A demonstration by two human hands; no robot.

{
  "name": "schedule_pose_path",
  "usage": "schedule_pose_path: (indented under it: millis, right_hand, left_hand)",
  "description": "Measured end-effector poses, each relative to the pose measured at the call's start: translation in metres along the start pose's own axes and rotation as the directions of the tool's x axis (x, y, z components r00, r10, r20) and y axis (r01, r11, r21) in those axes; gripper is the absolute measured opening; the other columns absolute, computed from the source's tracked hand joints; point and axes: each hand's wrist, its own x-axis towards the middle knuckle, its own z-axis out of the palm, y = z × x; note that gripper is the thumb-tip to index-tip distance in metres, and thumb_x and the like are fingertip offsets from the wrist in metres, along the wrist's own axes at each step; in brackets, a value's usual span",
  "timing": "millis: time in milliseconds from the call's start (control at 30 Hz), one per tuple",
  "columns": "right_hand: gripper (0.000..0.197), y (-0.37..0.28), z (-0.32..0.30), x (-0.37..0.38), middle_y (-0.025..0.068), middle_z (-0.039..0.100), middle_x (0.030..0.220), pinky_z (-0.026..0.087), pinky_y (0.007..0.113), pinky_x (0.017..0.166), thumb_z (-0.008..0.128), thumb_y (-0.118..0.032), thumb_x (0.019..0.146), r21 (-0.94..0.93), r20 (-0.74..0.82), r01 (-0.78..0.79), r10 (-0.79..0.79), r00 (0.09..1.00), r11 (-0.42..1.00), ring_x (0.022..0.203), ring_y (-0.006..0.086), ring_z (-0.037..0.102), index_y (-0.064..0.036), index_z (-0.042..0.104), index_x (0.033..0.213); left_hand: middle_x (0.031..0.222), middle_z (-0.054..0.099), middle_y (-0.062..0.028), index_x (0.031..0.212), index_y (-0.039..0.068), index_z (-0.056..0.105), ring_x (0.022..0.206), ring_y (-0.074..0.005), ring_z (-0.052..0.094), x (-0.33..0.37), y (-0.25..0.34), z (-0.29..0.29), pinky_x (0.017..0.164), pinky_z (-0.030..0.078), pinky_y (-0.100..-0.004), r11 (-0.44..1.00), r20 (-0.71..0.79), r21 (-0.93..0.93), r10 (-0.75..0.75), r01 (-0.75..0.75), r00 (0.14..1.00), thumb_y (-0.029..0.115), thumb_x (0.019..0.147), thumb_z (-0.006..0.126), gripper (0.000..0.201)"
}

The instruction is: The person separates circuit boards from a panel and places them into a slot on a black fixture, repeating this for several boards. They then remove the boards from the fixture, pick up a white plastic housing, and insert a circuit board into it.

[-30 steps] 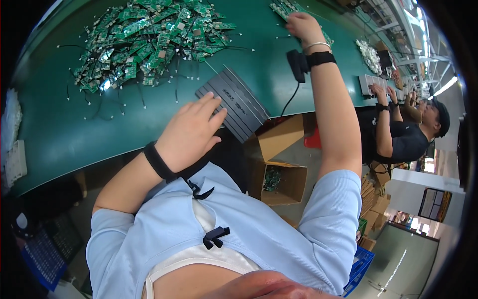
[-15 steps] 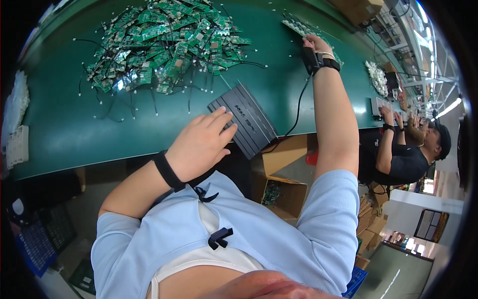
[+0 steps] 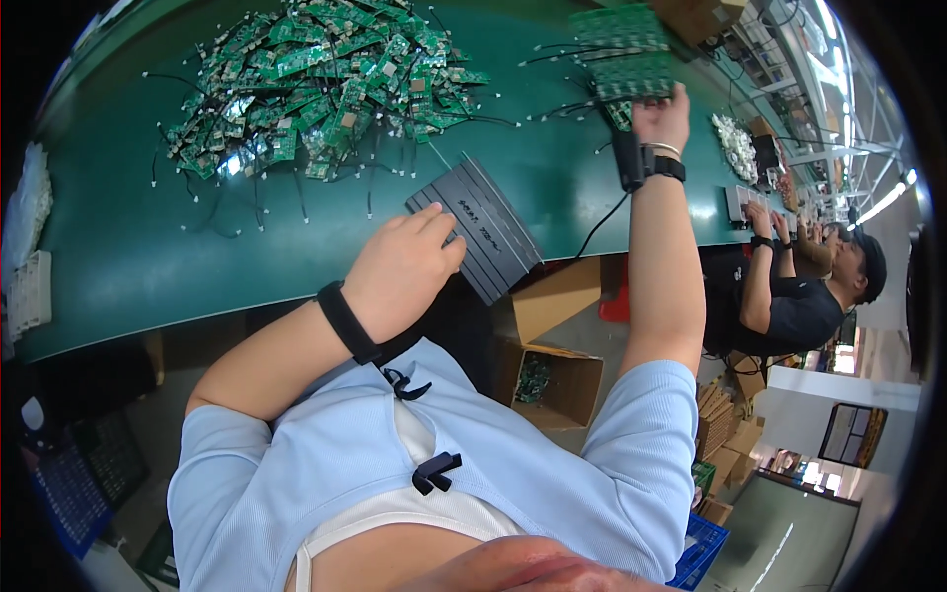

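The grey ribbed box (image 3: 475, 235) lay at the near edge of the green table (image 3: 118, 252), 1 corner reaching past that edge. The person's left hand (image 3: 402, 268) was at the box's left end, unclenched, with bent fingers resting on its top; whether they pressed down could not be told. Beyond the box and to its right, the right hand (image 3: 663, 123) grasped the near edge of a green circuit panel (image 3: 623, 61), blurred, with black wires trailing from its left side. Whether the panel touched the table could not be told. Beyond the box to the left spread a heap of small circuit boards (image 3: 316, 94) with black leads. Below the box, to its right, stood an open carton (image 3: 577, 390) with green boards inside. Farther right, a co-worker (image 3: 799, 308) sat at the same table.
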Motion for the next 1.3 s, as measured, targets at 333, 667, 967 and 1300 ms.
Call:
schedule_pose_path:
  millis: [333, 667, 967, 1300]
  right_hand:
    - [0.052, -0.123, -0.049, -0.073, 0.0109, 0.067, 0.122, 0.051, 0.032, 0.091, 0.051, -0.047, 0.104, -0.274, 0.228, -0.013, 0.078, 0.970, 0.962, 0.101, 0.0204, 0.065, -0.0065, 0.056, 0.136]
    - [0.020, -0.122, 0.019, -0.279, 0.0014, 0.059, 0.067, 0.041, 0.024, 0.058, 0.065, -0.019, 0.101, -0.912, 0.409, 0.409, 0.033, 0.912, 0.007, 0.062, 0.0065, 0.047, 0.0014, 0.068, 0.101]
    - [0.019, -0.105, 0.014, -0.296, -0.0007, 0.047, 0.062, 0.033, 0.022, 0.052, 0.067, -0.018, 0.099, -0.878, 0.477, 0.476, -0.013, 0.879, -0.048, 0.058, 0.0050, 0.039, 0.0008, 0.068, 0.099]
    - [0.017, -0.096, 0.015, -0.270, 0.0091, 0.055, 0.063, 0.041, 0.031, 0.050, 0.070, -0.020, 0.096, -0.736, 0.647, 0.611, -0.037, 0.762, -0.291, 0.053, 0.0209, 0.052, -0.0042, 0.067, 0.094]
  left_hand:
    - [0.115, 0.064, -0.0118, 0.109, 0.005, 0.070, 0.121, -0.0297, 0.062, 0.003, 0.003, -0.001, 0.093, 0.052, -0.0388, 0.991, 0.073, 0.135, -0.010, 0.000, 0.997, 0.018, 0.086, 0.070, 0.026]
    - [0.097, 0.065, -0.0133, 0.098, -0.001, 0.070, 0.107, -0.0325, 0.065, 0.018, 0.014, 0.015, 0.084, 0.055, -0.0346, 0.983, -0.065, 0.177, 0.064, -0.052, 0.996, 0.014, 0.082, 0.064, 0.023]
    - [0.116, 0.063, -0.0132, 0.121, 0.002, 0.067, 0.112, -0.0327, 0.064, 0.015, 0.014, 0.010, 0.086, 0.054, -0.0376, 0.967, 0.022, 0.230, 0.107, -0.109, 0.994, 0.029, 0.086, 0.072, 0.045]
    - [0.113, 0.065, -0.0132, 0.118, 0.002, 0.068, 0.108, -0.0327, 0.066, 0.042, 0.040, 0.040, 0.080, 0.055, -0.0354, 0.911, -0.023, 0.412, -0.013, 0.021, 1.000, 0.028, 0.087, 0.069, 0.040]
